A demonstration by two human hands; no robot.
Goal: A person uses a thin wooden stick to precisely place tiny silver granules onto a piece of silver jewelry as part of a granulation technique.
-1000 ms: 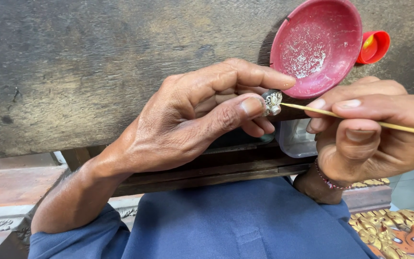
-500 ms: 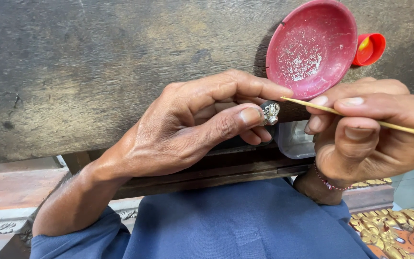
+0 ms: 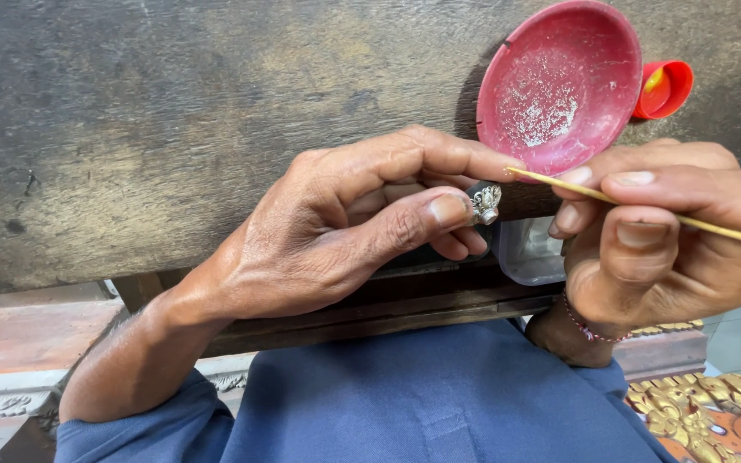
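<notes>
- The left hand (image 3: 345,223) pinches a small ornate silver-coloured metal ring (image 3: 484,204) between thumb and forefinger, with the other fingers curled under it.
- The ring sits at the fingertips, just above the near edge of the dark, worn wooden tabletop (image 3: 156,120).
- The right hand (image 3: 662,240) is closed around a thin, pale wooden stick (image 3: 713,230), gripped between thumb and fingers.
- The stick's tip points left, ending just above the ring, near the left forefinger; whether it touches is hard to tell.
- A round, shallow red plastic dish (image 3: 559,86) dusted with pale powder lies on the tabletop just behind the hands.
- A small red cap (image 3: 666,88) sits beside the dish on its right.
- A clear, small plastic box (image 3: 529,253) rests below the ring, between the hands.
</notes>
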